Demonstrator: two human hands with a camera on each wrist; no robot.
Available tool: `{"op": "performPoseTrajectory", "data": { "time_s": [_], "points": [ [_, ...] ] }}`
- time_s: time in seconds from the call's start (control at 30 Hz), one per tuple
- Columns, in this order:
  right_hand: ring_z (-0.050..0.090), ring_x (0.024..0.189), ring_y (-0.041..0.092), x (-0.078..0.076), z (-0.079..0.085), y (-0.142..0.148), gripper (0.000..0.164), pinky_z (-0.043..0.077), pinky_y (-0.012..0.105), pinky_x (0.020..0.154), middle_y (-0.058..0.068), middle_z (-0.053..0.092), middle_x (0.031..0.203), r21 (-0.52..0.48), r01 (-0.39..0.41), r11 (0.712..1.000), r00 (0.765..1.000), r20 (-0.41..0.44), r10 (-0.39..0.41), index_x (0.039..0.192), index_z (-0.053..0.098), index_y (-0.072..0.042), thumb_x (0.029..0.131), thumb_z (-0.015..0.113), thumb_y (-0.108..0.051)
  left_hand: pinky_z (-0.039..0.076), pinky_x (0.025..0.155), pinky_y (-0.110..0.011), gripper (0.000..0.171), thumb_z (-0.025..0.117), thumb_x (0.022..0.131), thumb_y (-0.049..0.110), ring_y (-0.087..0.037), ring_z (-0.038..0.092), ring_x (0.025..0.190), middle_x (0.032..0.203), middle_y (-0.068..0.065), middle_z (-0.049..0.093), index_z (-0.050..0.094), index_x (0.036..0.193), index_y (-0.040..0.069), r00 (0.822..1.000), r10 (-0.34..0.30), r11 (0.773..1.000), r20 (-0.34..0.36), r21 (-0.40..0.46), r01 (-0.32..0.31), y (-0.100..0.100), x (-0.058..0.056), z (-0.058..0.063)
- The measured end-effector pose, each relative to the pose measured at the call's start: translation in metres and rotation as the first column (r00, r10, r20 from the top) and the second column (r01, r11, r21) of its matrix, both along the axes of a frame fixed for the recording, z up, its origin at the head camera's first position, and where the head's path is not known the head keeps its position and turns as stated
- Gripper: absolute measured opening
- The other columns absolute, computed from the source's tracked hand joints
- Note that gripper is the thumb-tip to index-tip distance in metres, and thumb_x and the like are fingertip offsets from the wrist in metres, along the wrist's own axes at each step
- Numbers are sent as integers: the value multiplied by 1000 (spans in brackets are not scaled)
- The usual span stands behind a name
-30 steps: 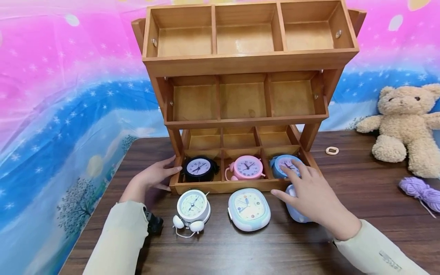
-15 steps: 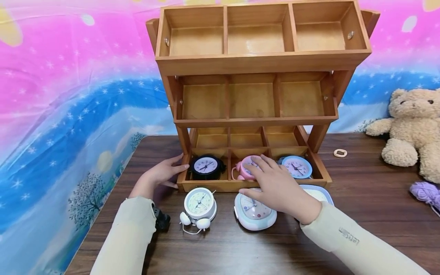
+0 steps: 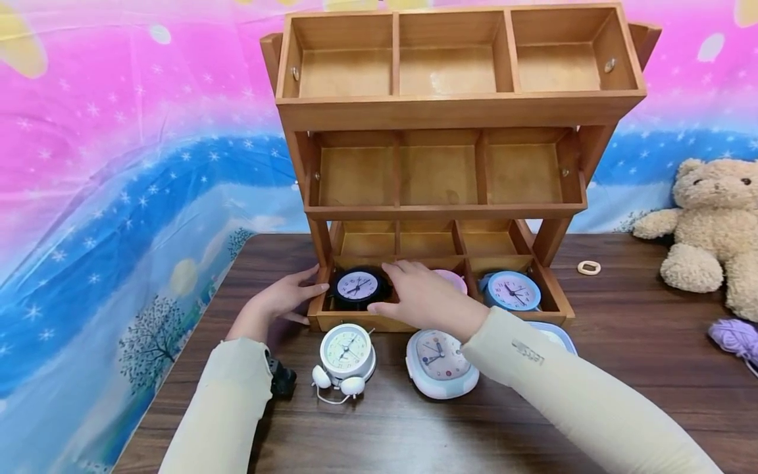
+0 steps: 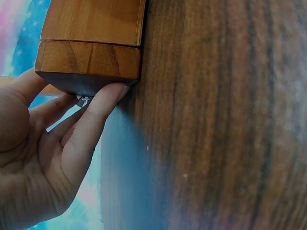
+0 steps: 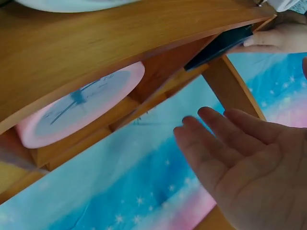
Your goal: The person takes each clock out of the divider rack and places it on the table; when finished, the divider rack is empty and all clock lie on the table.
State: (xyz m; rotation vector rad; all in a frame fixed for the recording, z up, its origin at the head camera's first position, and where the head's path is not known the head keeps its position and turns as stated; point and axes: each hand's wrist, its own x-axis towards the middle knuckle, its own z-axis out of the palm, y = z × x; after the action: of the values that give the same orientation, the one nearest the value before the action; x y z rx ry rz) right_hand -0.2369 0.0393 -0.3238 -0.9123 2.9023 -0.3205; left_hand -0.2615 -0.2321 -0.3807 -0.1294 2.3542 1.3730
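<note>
My left hand [image 3: 281, 296] touches the left end of a wooden shelf rack [image 3: 462, 110]; the left wrist view shows thumb and extended fingers against its lower corner [image 4: 88, 60]. My right hand [image 3: 423, 296] hovers palm down over the bottom tier, fingers extended and holding nothing. Beside its fingertips, a black alarm clock [image 3: 357, 287] lies in the left compartment. Partly hidden behind that hand is a pink alarm clock [image 3: 454, 279] in the middle one; its face shows in the right wrist view. A blue alarm clock [image 3: 514, 291] fills the right compartment.
On the table before the rack lie a white twin-bell clock [image 3: 346, 352], a rounded pale-blue clock [image 3: 441, 388] and another clock [image 3: 559, 334] mostly under the right sleeve. At right are a teddy bear [image 3: 713, 230], purple yarn [image 3: 734, 339] and a small wooden ring [image 3: 589, 268].
My right hand has moved left along the bottom tier, from the blue clock past the pink one to beside the black one. My left hand stays at the rack's end. The head view shifted slightly.
</note>
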Motion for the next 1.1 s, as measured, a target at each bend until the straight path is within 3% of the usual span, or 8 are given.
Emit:
{"op": "performPoseTrajectory", "data": {
  "time_s": [0.17,0.43,0.53,0.8,1.1],
  "points": [
    [43,137,34,-12,1,-20,84,36,45,113,20,42,150,49,3,999,998,59,-6,151,39,-2,92,61,-57,59,82,-43,75,52,104,33,-46,39,136,161,-27,10,6,161,17,1000,-1,1000,6,-2,1,1,1,1],
    [45,136,34,-28,2,-42,73,39,49,111,18,43,150,107,0,994,995,100,-11,152,42,-15,94,59,-56,60,81,-42,74,52,105,32,-45,40,137,161,-26,12,6,161,18,1000,-9,1000,0,-10,9,0,0,1],
    [44,136,34,-32,-1,-47,75,39,50,110,17,42,152,106,2,994,993,120,-15,153,41,-15,94,59,-56,59,81,-42,74,51,105,32,-45,40,136,161,-27,12,6,161,18,1000,-13,1000,-4,-4,13,-1,0,1],
    [48,133,33,-38,-11,-59,98,41,44,110,22,38,152,52,73,996,986,149,-80,153,27,3,87,68,-57,59,83,-43,73,51,105,32,-45,42,134,162,-26,11,7,161,19,1000,-7,1000,5,25,7,-1,1,0],
    [52,126,35,-38,-21,-66,89,47,47,104,22,41,148,63,44,997,992,117,-51,152,35,-7,86,71,-55,59,83,-44,73,51,105,32,-46,41,135,161,-27,11,6,161,18,1000,-18,1000,-8,18,18,-1,3,2]
  ]
}}
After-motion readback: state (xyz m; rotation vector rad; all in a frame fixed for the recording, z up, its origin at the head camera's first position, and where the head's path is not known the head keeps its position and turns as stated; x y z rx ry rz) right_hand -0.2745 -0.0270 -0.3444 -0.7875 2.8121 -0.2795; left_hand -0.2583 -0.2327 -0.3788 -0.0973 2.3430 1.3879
